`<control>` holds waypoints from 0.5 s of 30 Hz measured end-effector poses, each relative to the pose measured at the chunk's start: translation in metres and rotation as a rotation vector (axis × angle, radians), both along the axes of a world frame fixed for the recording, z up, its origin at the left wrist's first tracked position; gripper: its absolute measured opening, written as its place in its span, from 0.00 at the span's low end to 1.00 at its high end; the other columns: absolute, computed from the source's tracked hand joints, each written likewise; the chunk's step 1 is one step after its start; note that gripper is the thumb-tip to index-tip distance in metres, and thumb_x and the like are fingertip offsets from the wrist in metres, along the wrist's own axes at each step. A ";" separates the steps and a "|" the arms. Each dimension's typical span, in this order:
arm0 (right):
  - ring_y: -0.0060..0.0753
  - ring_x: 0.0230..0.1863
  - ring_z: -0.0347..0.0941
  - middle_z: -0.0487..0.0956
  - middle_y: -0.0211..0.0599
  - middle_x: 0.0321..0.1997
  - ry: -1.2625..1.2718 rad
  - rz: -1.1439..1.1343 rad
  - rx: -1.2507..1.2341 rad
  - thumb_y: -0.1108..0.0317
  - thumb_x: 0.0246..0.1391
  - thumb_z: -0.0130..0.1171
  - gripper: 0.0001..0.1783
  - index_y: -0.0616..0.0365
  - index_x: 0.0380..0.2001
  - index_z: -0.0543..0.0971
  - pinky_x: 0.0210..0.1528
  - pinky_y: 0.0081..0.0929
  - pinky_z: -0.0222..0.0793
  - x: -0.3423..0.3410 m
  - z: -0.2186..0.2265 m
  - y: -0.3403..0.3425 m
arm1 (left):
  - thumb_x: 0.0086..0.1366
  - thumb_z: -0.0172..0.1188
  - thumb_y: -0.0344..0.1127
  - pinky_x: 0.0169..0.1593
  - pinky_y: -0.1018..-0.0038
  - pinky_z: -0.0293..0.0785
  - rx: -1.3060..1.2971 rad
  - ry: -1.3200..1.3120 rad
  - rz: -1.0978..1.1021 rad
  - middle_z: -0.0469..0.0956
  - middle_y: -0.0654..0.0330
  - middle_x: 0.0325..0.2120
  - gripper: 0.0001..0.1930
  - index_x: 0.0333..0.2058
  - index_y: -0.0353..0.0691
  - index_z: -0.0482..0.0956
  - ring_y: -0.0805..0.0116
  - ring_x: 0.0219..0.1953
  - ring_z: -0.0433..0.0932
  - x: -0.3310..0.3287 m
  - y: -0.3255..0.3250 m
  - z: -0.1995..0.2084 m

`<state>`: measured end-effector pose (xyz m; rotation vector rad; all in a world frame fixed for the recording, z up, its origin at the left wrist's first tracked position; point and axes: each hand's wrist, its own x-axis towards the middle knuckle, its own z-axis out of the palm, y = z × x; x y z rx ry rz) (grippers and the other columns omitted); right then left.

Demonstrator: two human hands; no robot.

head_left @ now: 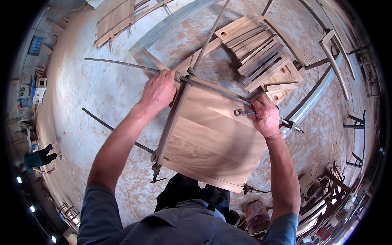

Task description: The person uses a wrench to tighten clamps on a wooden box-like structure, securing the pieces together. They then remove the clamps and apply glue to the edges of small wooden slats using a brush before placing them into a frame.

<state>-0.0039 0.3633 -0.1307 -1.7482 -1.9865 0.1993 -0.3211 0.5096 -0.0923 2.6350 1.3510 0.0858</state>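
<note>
A square wooden panel (216, 134) with a raised frame lies in front of me, made of several joined boards. Along its far edge runs a long metal bar clamp (220, 90). My left hand (158, 90) is closed around the clamp's jaw at the panel's far left corner. Near the far right corner my right hand (266, 116) is closed on a wrench (241, 112), whose ring end sticks out to the left over the panel. Beside that hand, the clamp's screw end (293, 125) reaches past the panel. What the right fingers touch underneath is hidden.
Another bar clamp (118, 132) crosses the near left corner. Beyond the panel lies a stack of wooden slats (261, 51). A slatted wooden piece (116, 22) is at the far left. A bucket (257, 216) stands at lower right. Another person (36, 160) is at the left.
</note>
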 end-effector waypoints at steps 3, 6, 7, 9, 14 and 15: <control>0.41 0.33 0.71 0.71 0.35 0.28 -0.013 0.011 0.008 0.66 0.44 0.64 0.08 0.56 0.29 0.78 0.32 0.37 0.69 0.001 -0.002 0.000 | 0.54 0.52 0.23 0.44 0.59 0.74 0.079 0.008 -0.176 0.73 0.46 0.38 0.16 0.43 0.30 0.70 0.47 0.42 0.75 -0.011 0.017 -0.001; 0.41 0.33 0.71 0.71 0.35 0.28 -0.026 0.016 0.020 0.66 0.44 0.64 0.09 0.56 0.29 0.79 0.32 0.37 0.69 -0.001 -0.001 0.001 | 0.54 0.52 0.23 0.40 0.61 0.75 0.176 -0.028 -0.344 0.72 0.51 0.32 0.09 0.36 0.34 0.71 0.51 0.38 0.75 -0.019 0.033 -0.008; 0.41 0.33 0.71 0.72 0.35 0.29 -0.039 0.009 0.016 0.66 0.44 0.64 0.09 0.56 0.30 0.79 0.32 0.37 0.69 -0.001 -0.003 0.001 | 0.54 0.52 0.23 0.40 0.61 0.75 0.171 -0.020 -0.377 0.72 0.51 0.32 0.08 0.35 0.34 0.71 0.52 0.38 0.75 -0.021 0.037 -0.007; 0.42 0.33 0.71 0.72 0.35 0.29 -0.065 -0.002 0.007 0.66 0.44 0.64 0.09 0.56 0.31 0.79 0.33 0.37 0.69 0.000 -0.006 0.000 | 0.55 0.52 0.24 0.39 0.62 0.75 0.154 0.016 -0.426 0.72 0.52 0.32 0.07 0.34 0.35 0.71 0.53 0.38 0.75 -0.022 0.045 -0.007; 0.43 0.33 0.72 0.74 0.36 0.31 -0.064 0.033 0.007 0.67 0.44 0.64 0.11 0.57 0.34 0.79 0.34 0.38 0.70 0.001 -0.005 0.001 | 0.56 0.52 0.27 0.39 0.63 0.75 0.153 0.034 -0.456 0.72 0.55 0.32 0.05 0.33 0.36 0.72 0.56 0.39 0.75 -0.022 0.048 0.002; 0.43 0.33 0.72 0.73 0.36 0.31 -0.071 0.041 0.006 0.66 0.45 0.64 0.11 0.56 0.34 0.79 0.33 0.38 0.70 0.002 -0.005 0.002 | 0.54 0.54 0.26 0.39 0.63 0.75 0.193 0.020 -0.484 0.72 0.55 0.33 0.08 0.34 0.36 0.72 0.56 0.39 0.75 -0.019 0.051 0.002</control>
